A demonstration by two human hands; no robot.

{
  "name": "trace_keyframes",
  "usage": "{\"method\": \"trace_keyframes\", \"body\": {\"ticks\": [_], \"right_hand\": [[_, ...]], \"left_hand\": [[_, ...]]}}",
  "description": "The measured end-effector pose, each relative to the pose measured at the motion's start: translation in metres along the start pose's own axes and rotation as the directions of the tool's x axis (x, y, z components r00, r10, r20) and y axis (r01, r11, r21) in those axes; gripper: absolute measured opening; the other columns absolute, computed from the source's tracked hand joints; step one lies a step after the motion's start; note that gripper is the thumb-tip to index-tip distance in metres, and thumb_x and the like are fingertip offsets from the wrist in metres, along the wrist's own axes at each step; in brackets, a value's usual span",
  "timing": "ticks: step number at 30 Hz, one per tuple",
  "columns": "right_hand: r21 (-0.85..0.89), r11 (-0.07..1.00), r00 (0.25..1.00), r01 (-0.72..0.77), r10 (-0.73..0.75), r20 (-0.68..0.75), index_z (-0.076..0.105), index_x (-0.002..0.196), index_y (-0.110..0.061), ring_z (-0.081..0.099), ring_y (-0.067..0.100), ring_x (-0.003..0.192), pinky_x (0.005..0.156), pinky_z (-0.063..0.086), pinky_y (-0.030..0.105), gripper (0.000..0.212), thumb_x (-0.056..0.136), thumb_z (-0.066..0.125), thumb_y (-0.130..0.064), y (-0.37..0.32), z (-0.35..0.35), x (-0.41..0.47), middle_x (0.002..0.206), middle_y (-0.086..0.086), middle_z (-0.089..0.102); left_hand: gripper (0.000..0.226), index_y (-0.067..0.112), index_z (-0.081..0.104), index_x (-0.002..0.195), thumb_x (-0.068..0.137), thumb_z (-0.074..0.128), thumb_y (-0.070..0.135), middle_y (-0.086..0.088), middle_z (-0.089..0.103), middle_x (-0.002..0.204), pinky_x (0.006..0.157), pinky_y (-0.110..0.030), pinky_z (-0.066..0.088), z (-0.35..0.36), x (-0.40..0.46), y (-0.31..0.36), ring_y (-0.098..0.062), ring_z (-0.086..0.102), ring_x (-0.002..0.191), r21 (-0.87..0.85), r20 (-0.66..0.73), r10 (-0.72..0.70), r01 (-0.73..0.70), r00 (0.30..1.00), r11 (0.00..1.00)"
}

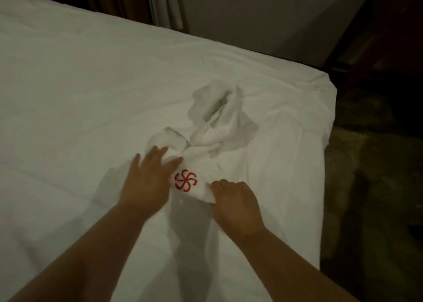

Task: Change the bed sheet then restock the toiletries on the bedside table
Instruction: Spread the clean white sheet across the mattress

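A white sheet (80, 91) covers the bed, wrinkled near the right corner. On it lies a crumpled white towel (215, 123) with a red pinwheel logo (185, 180) on its near end. My left hand (148, 178) lies flat with straight fingers, pressing the towel's left side beside the logo. My right hand (233, 201) has its fingers curled round the towel's near right edge. The far part of the towel is bunched up and stands higher than the rest.
The bed's right edge (329, 123) drops to a dark patterned floor (370, 187). A pale wall (263, 15) and curtains (160, 1) stand beyond the bed's far edge. Dark wooden furniture (389, 38) is at the upper right.
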State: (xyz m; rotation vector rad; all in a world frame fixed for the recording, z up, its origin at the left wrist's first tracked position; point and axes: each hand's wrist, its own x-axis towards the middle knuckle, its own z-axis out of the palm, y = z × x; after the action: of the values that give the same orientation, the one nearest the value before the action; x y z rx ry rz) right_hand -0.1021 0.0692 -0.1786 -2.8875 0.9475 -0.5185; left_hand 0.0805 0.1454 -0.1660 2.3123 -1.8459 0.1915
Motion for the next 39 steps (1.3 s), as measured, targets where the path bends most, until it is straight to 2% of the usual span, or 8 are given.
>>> {"method": "trace_keyframes", "body": {"ticks": [4, 11, 14, 18, 24, 28, 33, 39], "right_hand": [[0.134, 0.966, 0.974, -0.223, 0.214, 0.08, 0.07, 0.072, -0.015, 0.053, 0.009, 0.04, 0.042, 0.04, 0.017, 0.038, 0.039, 0.089, -0.014, -0.081, -0.003, -0.052, 0.055, -0.006, 0.06], [0.461, 0.669, 0.805, -0.583, 0.402, 0.436, 0.058, 0.118, -0.018, 0.053, 0.013, 0.099, 0.084, 0.041, 0.021, 0.027, 0.093, 0.047, -0.02, -0.135, -0.033, -0.143, 0.11, 0.0, 0.057], [0.503, 0.329, 0.579, -0.799, 0.649, 0.494, 0.05, 0.129, -0.018, 0.049, 0.018, 0.118, 0.099, 0.038, 0.027, 0.034, 0.095, 0.05, -0.019, -0.136, -0.036, -0.152, 0.126, 0.0, 0.048], [0.459, 0.28, 0.512, -0.843, 0.679, 0.526, 0.04, 0.138, -0.014, 0.049, 0.021, 0.121, 0.1, 0.039, 0.03, 0.045, 0.095, 0.051, -0.025, -0.137, -0.025, -0.157, 0.135, 0.007, 0.049], [0.447, 0.37, 0.562, -0.814, 0.698, 0.444, 0.037, 0.141, -0.017, 0.042, 0.024, 0.129, 0.107, 0.036, 0.036, 0.047, 0.096, 0.049, -0.028, -0.125, -0.026, -0.13, 0.142, 0.008, 0.041], [0.491, 0.454, 0.64, -0.743, 0.697, 0.324, 0.041, 0.14, -0.02, 0.04, 0.019, 0.13, 0.107, 0.03, 0.028, 0.041, 0.1, 0.041, -0.03, -0.091, -0.029, -0.077, 0.142, 0.005, 0.043], [0.46, 0.523, 0.688, -0.717, 0.634, 0.352, 0.043, 0.139, -0.021, 0.038, 0.019, 0.132, 0.107, 0.027, 0.025, 0.039, 0.101, 0.038, -0.027, -0.054, -0.016, -0.019, 0.145, 0.005, 0.04], [0.408, 0.403, 0.563, -0.819, 0.699, 0.44, 0.029, 0.146, -0.025, 0.043, 0.027, 0.128, 0.103, 0.034, 0.033, 0.054, 0.096, 0.049, -0.029, -0.026, 0.014, 0.033, 0.141, 0.012, 0.044]], "left_hand": [[0.1, 0.01, 0.04, 0.135, 0.049, 0.083, 0.039, -0.01, 0.056, 0.132, 0.1, -0.047, 0.041, 0.002, -0.099, 0.031, -0.027, 0.052, 0.124, -0.093, 0.134, 0.283, -0.272, 0.95, 0.958], [0.007, 0.023, 0.065, 0.068, 0.064, 0.066, 0.029, 0.006, 0.06, 0.066, 0.054, -0.022, 0.048, -0.021, -0.161, 0.038, -0.013, 0.061, 0.06, -0.327, 0.271, 0.278, -0.183, 0.921, 0.927], [0.044, 0.024, 0.068, 0.108, 0.079, 0.042, 0.044, 0.003, 0.066, 0.105, 0.078, -0.023, 0.042, -0.043, -0.186, 0.043, -0.017, 0.06, 0.099, -0.336, 0.608, 0.336, -0.15, 0.72, 0.93], [0.026, 0.021, 0.07, 0.105, 0.085, 0.062, 0.036, 0.006, 0.062, 0.081, 0.062, -0.01, 0.043, -0.064, -0.19, 0.048, -0.004, 0.056, 0.068, -0.478, 0.81, 0.404, 0.077, 0.425, 0.875], [0.047, 0.019, 0.048, 0.129, 0.088, 0.06, 0.04, 0.003, 0.049, 0.123, 0.091, -0.026, 0.041, -0.056, -0.153, 0.029, -0.016, 0.052, 0.111, -0.457, 0.343, -0.06, 0.222, 0.937, 0.861], [0.08, 0.01, 0.025, 0.144, 0.084, 0.063, 0.046, -0.011, 0.036, 0.14, 0.096, -0.031, 0.039, -0.042, -0.097, 0.042, -0.026, 0.044, 0.124, -0.534, 0.366, -0.215, 0.393, 0.906, 0.748], [0.094, 0.014, 0.016, 0.148, 0.076, 0.062, 0.054, -0.017, 0.045, 0.135, 0.096, -0.04, 0.044, 0.004, -0.028, 0.054, -0.037, 0.051, 0.117, -0.529, 0.73, -0.295, 0.783, 0.617, 0.329], [0.014, 0.015, 0.071, 0.091, 0.088, 0.059, 0.008, -0.012, 0.07, 0.099, 0.086, -0.029, 0.047, 0.01, -0.01, 0.003, -0.03, 0.064, 0.098, -0.572, 0.602, -0.371, 0.706, 0.707, 0.418]]}}
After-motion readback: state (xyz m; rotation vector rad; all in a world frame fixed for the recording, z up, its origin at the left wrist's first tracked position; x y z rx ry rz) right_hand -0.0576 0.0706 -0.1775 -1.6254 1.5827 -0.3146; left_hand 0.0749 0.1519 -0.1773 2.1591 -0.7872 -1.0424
